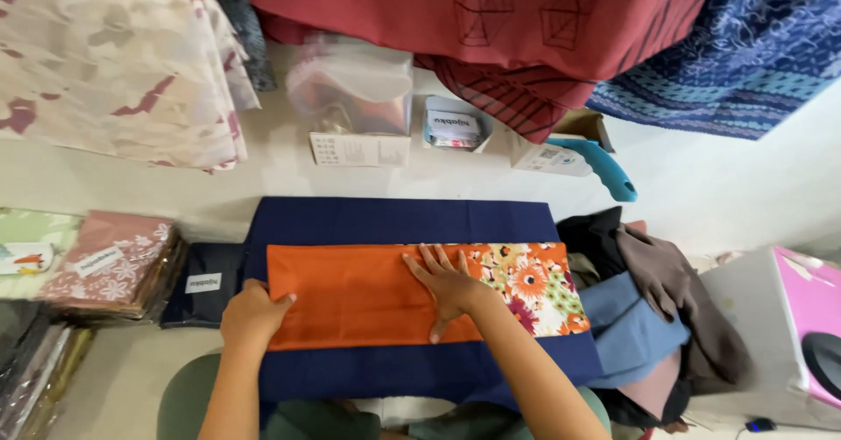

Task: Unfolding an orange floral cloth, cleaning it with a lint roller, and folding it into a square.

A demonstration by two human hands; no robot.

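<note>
Orange cloth [350, 295], folded into a long band, lying flat across the middle of a navy blue cloth [403, 221] spread on the pale table [131, 195]; at the band's right end, a floral print [534, 287] of orange, red and green flowers turned face up. Left hand [252, 313] at the band's left edge, fingers curled over and gripping the orange fabric there, thumb on top. Right hand [448, 287] pressed flat on the band near its middle, fingers spread wide and open, palm down right where the plain orange meets the floral part, holding nothing. To the left of the navy cloth, a dark packaged cloth [206, 284] with a white label, just beside it, and further left a stack of pink floral packets [114, 265]. To the right, a heap of brown, black and light blue garments [648, 309], touching the navy cloth's right edge. Behind, along the far side of the table, a clear plastic bag on a small white box [355, 98], a little white card box [453, 126], and a turquoise handled tool [604, 167] by another box. Above these, hanging folds of dark red fabric [491, 11], blue patterned fabric [745, 46] and cream printed fabric [114, 63].
</note>
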